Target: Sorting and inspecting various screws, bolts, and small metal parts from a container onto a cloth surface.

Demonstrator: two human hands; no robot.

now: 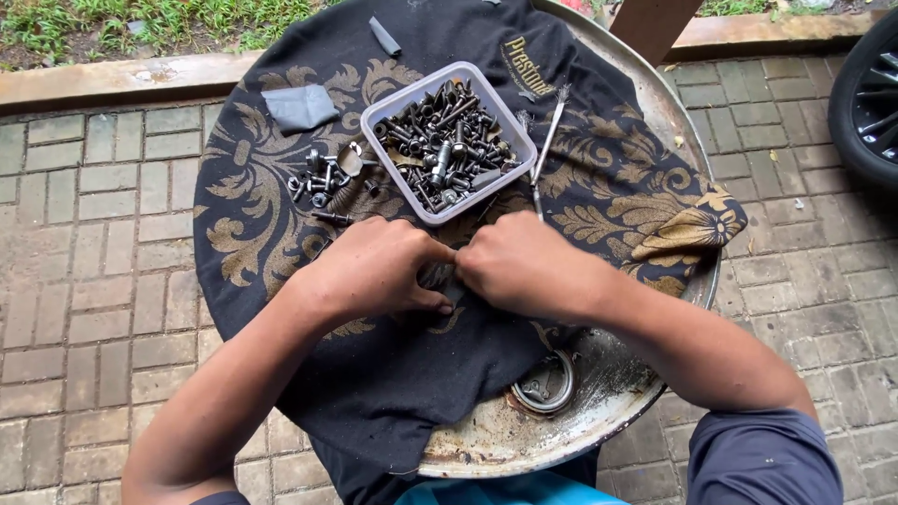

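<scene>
Just below the plastic tub (449, 140) of bolts, the left hand (374, 266) and right hand (528, 266) meet, fingers curled around a small metal part (437, 275) (mostly hidden). Loose bolts (323, 182) lie left of the tub on the dark cloth (393, 374).

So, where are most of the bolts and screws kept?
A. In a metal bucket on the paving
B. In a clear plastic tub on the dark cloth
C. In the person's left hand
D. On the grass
B: the clear plastic tub, full of dark bolts, sits on the patterned dark cloth beyond both hands.
</scene>
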